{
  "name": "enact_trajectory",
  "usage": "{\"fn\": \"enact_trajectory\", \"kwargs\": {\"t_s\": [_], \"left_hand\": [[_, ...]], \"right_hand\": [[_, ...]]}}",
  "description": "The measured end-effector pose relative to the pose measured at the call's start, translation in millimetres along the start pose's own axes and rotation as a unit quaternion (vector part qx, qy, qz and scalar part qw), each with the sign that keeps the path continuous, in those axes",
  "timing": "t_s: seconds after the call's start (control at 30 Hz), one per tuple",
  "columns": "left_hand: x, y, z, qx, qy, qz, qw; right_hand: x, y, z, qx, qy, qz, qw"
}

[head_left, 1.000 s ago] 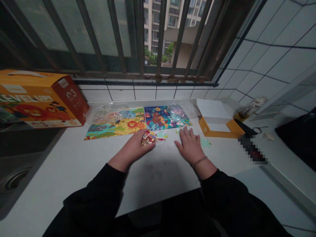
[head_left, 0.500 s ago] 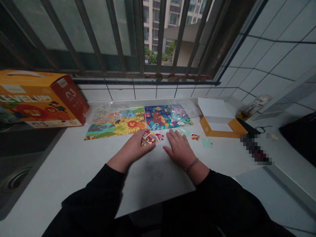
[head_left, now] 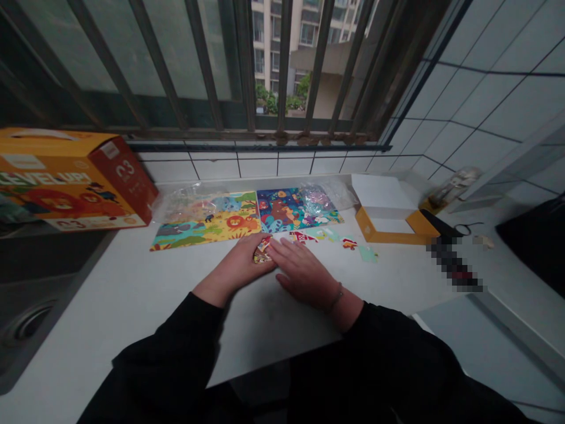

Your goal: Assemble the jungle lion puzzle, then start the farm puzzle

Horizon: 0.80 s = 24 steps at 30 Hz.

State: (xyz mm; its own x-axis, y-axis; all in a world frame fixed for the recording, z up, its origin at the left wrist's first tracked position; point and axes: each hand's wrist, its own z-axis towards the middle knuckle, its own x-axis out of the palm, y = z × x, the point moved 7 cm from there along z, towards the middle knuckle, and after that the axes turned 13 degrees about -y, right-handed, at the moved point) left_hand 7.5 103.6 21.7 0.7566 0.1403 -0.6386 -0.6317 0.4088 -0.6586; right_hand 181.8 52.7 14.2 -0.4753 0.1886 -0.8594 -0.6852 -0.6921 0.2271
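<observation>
In the head view, a small pile of puzzle pieces [head_left: 262,252] lies between the left hand's [head_left: 242,262] curved fingers and thumb; whether they pinch it cannot be told. The right hand [head_left: 304,271] reaches its fingertips to the pile's right side, fingers close together, thumb apart. Half a second ago, this hand was farther right, apart from the pile. Loose pieces [head_left: 368,254] lie right. At far right, an open yellow box [head_left: 397,238] shows its white inside.

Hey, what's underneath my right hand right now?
Puzzle pieces peek out between the left hand and right hand; whatever lies directly beneath the right hand is covered.
</observation>
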Motion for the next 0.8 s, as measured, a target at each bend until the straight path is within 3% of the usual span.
{"fn": "enact_trajectory", "kwargs": {"t_s": [0.07,0.17,0.5,0.63,0.8], "left_hand": [[-0.4,-1,1,0.004,-0.003,0.001,1.000],[-3.2,-5,2,0.008,-0.003,-0.002,1.000],[-15.4,6,-3,-0.005,0.019,0.032,0.999],[-16.2,1,-4,0.005,0.034,0.049,0.998],[-16.8,-6,-5,0.015,0.044,0.055,0.997]], "right_hand": [[3,12,1,-0.035,0.017,0.020,0.999],[3,14,1,-0.026,0.016,0.024,0.999],[7,-20,-19,0.067,0.031,-0.003,0.997],[-3,-23,-35,0.103,-0.005,-0.034,0.994],[-28,-34,-62,0.201,-0.054,-0.129,0.970]]}}
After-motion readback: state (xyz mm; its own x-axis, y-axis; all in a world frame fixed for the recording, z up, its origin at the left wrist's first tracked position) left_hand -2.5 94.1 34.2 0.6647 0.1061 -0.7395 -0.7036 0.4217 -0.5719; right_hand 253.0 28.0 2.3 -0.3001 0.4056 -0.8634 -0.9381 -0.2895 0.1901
